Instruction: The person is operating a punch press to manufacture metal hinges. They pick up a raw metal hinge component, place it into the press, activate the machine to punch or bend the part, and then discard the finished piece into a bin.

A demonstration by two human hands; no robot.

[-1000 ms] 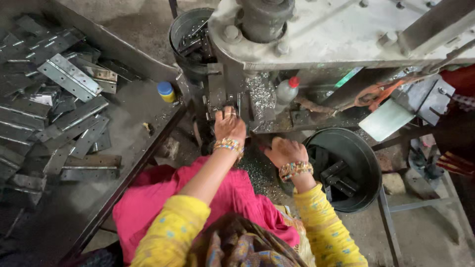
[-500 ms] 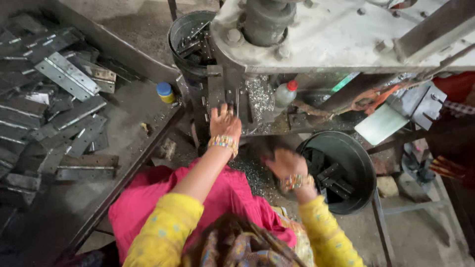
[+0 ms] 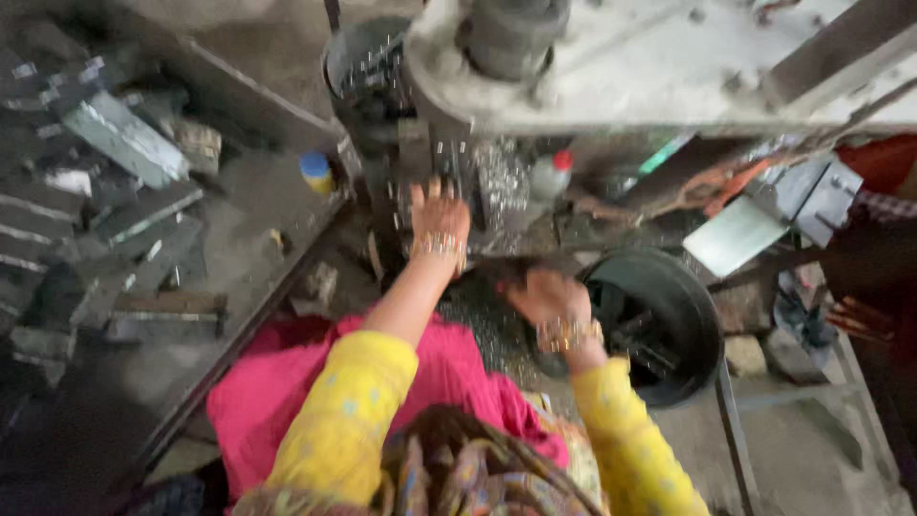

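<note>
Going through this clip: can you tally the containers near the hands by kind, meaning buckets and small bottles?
Round black buckets: 2, one beside the right hand holding dark metal pieces, one behind the left hand by the grey press machine
Small plastic bottles: 2, one blue-capped yellow, one red-capped pale
Total: 4

Grey press machine, upright; small shiny metal pieces beneath.

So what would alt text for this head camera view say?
Seen from above, a person in yellow sleeves rests the left hand against a grey metal press while the blurred right hand hovers beside a black bucket. Metal strips lie piled at the left.
</note>
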